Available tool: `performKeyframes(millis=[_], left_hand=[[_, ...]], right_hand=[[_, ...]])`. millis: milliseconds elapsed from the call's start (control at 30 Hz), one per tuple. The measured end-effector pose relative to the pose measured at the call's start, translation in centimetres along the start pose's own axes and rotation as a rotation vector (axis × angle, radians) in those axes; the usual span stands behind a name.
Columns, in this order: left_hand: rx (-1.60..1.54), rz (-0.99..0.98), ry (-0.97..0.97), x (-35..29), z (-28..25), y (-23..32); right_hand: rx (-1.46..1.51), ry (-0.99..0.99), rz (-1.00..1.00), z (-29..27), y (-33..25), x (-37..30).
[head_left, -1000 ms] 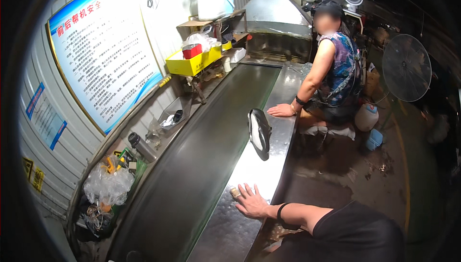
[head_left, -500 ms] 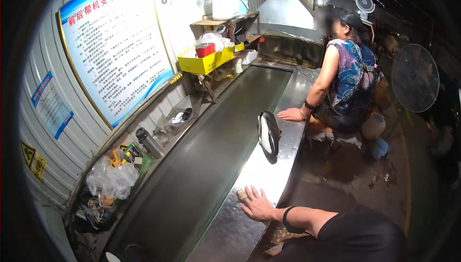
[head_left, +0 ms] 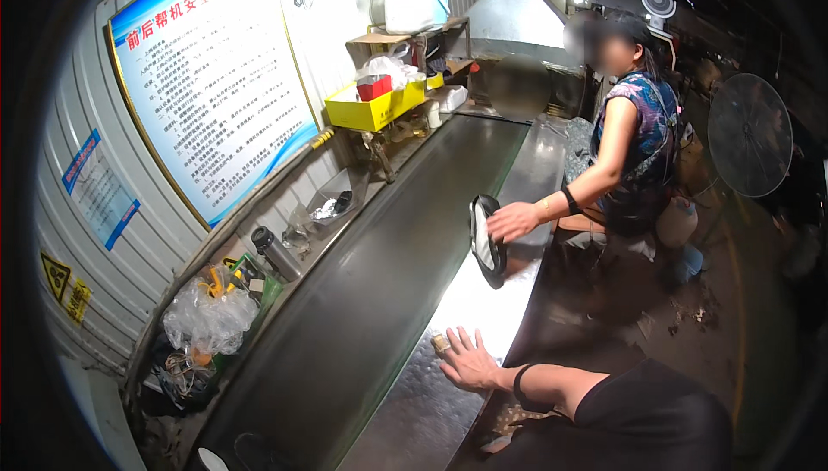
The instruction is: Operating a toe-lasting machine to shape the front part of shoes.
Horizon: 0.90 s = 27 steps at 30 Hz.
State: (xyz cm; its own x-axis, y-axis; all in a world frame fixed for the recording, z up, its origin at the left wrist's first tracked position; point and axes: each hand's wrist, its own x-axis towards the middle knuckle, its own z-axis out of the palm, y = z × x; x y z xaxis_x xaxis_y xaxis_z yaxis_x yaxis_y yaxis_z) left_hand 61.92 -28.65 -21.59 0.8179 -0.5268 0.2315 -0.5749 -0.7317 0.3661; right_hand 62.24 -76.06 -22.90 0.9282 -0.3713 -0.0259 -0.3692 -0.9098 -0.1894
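My right hand (head_left: pixel 470 365) lies flat on the bare metal ledge (head_left: pixel 410 411) beside the dark conveyor belt (head_left: pixel 336 290). Its fingers are spread and hold nothing; a tan wrap covers one fingertip, and a black band circles the forearm. My left hand is out of view. Farther along, a black-and-white shoe (head_left: pixel 485 242) rests at the border of ledge and belt. A co-worker's hand (head_left: pixel 515 222) reaches over it and seems to touch its side, hiding part of it. At the bottom left edge a white rounded thing (head_left: pixel 210 459) shows only in part.
A co-worker (head_left: pixel 634 135) sits on the ledge's far right. Left of the belt stand a grey flask (head_left: pixel 274 255), a clear plastic bag (head_left: pixel 207 311), a clear tray (head_left: pixel 335 195) and a yellow box (head_left: pixel 376 109). A metal hood (head_left: pixel 517 27) rises at the far end; a fan (head_left: pixel 749 135) stands right.
The co-worker's hand has lifted off the ledge and come over to the shoe. The co-worker has turned more this way. My right hand stays flat in its place.
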Motion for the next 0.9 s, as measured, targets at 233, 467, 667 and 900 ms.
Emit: performKeyframes(millis=[233,467,667,900], left_hand=[[0.096,0.005,-0.019,1.2,-0.7,0.8],[0.084,0.004,-0.027,2.6,-1.2,1.3],[0.094,0.017,0.011,1.4,-0.8,1.3],[0.079,0.0,-0.044,1.6,-0.8,1.0]], right_hand=[[0.061,0.084,-0.021,0.0,-0.1,0.2],[0.027,0.063,-0.024,-0.4,0.0,1.1],[0.03,0.078,-0.03,-0.2,-0.1,0.7],[0.039,0.143,-0.017,-0.2,0.1,0.3]])
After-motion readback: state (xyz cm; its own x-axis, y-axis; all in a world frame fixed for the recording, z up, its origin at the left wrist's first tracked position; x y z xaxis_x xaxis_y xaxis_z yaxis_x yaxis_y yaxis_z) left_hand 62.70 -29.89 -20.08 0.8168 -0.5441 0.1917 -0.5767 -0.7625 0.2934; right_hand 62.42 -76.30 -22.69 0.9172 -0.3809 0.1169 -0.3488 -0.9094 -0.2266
